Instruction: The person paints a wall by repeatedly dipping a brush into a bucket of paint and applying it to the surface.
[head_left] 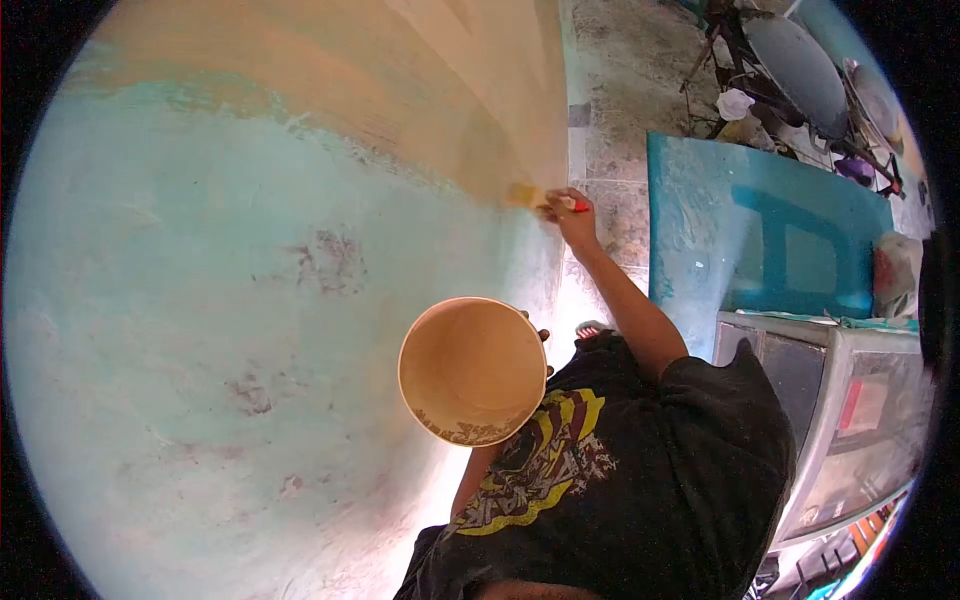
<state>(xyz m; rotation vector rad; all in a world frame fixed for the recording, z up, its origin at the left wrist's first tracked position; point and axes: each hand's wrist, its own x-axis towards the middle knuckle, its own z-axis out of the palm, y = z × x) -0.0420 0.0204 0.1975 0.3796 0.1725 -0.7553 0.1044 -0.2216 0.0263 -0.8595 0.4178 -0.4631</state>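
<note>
Wall (pixel 250 250) fills most of the view: pale turquoise over the lower and left part, tan-beige across the upper band, boundary between the two colours ragged and slanting down toward the brush. Worn, darker scuffed patches noted in the turquoise area at mid-height and lower down. Fresh beige sheen visible near the working edge.

Floor (pixel 625 80) beyond the wall: mottled grey concrete, stained, with tile-like joints. Teal-painted board (pixel 700 230) lying flat on it, streaked pale at one end, deeper blue-green shape at the other. Glass-fronted cabinet (pixel 830 410) with light frame standing just beside the board, close to the person's right shoulder. Clutter of dark metal frames and round pans (pixel 800 70) at the far edge, details too small to identify.

Right hand (pixel 575 215) extended at arm's length, closed around the red handle of a paintbrush (pixel 535 197); bristles loaded with beige paint and touching the wall at the colour boundary. Left hand (pixel 543 345) mostly hidden behind a round paint bucket (pixel 472 370), fingertips showing at its rim, gripping it; bucket held close to the chest, tilted with its mouth toward the camera, interior coated beige with dark crusted residue along the lower lip. Hands well apart. Black printed T-shirt (pixel 600 470) worn by the person.
</note>
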